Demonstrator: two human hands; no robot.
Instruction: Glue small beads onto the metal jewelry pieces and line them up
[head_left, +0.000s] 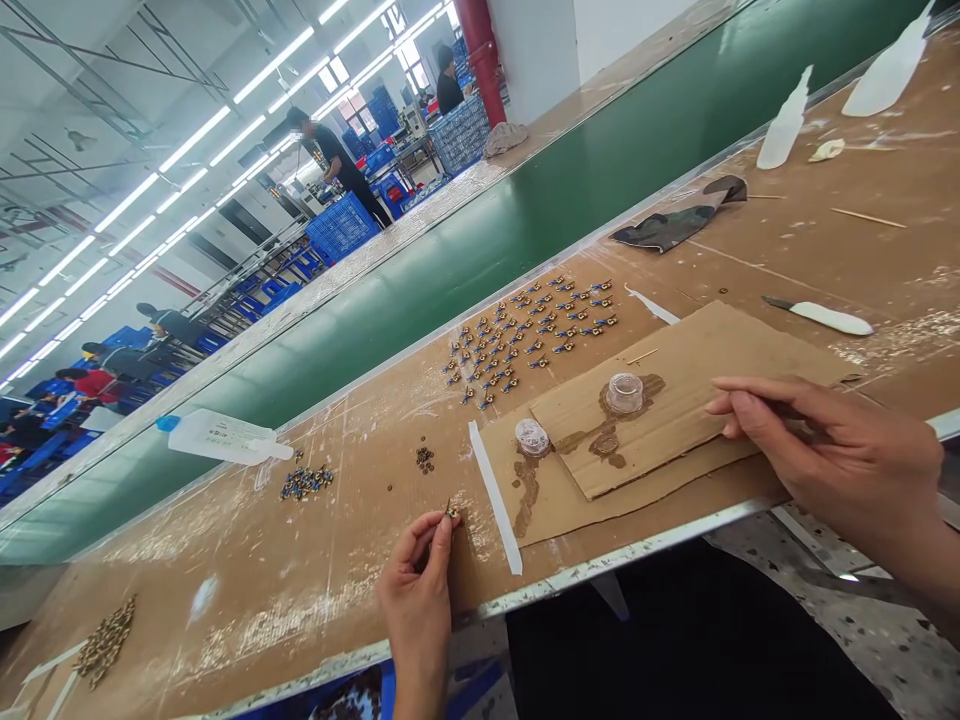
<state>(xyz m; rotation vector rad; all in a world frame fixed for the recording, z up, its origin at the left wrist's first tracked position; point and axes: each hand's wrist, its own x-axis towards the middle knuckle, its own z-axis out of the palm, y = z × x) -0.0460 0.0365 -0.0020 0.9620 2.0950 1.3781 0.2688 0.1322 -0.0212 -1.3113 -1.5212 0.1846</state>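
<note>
My left hand [417, 585] rests at the near edge of the brown worktable [247, 570] and pinches a tiny brass part [451, 511] between thumb and fingertips. My right hand [832, 450] hovers over the right end of a cardboard sheet [697, 380], its fingers closed around a thin stick that barely shows. Two small clear cups [624, 392] [532, 436] stand on the cardboard beside dark glue stains. Rows of small blue and brass pieces [532, 330] lie beyond the cardboard.
A green conveyor belt [525, 220] runs behind the table. On the table lie a white squeeze bottle [217, 438], small piles of brass parts [306, 482] [105, 640], a white strip [495, 498], a knife [821, 316], a dark cloth [675, 222]. People work by blue crates [341, 225].
</note>
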